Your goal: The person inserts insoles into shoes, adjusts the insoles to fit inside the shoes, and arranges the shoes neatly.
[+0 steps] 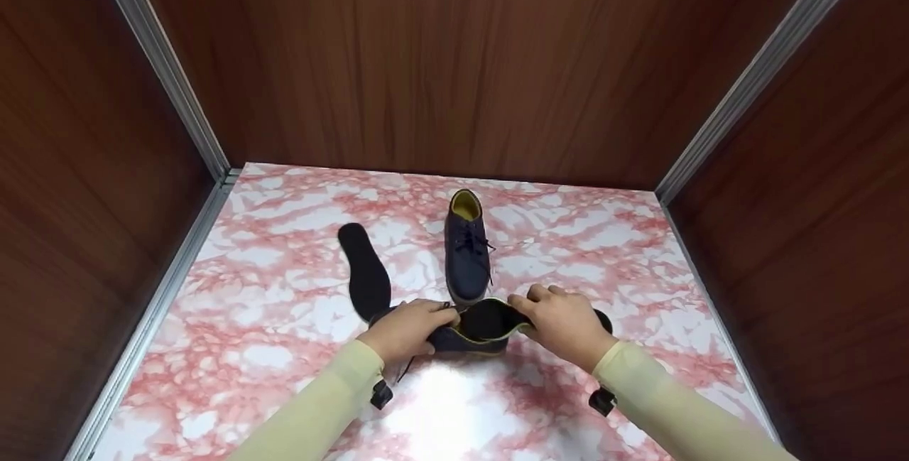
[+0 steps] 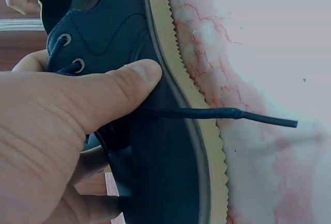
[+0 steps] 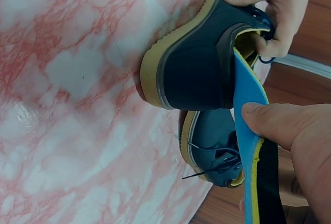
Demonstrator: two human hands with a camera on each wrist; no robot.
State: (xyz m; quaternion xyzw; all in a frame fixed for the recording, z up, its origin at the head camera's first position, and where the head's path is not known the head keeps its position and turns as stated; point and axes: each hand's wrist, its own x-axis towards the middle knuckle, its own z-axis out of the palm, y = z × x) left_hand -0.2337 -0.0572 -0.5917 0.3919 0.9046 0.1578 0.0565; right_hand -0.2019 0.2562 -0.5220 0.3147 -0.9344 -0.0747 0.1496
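A navy lace-up shoe with a tan sole lies crosswise near the front, its toe to the left. My left hand grips its front part; in the left wrist view the thumb presses the shoe's side beside a loose lace. My right hand pinches an insole, black on one face and blue on the other, with a yellow edge. One end of this insole enters the shoe's opening; its other end sticks out past the right hand. How far it reaches inside is hidden.
A second navy shoe stands just beyond, toe toward me, its yellow lining showing. Left of it a black insole lies flat on the red-and-white marbled surface. Brown wood-grain panels enclose the back and both sides.
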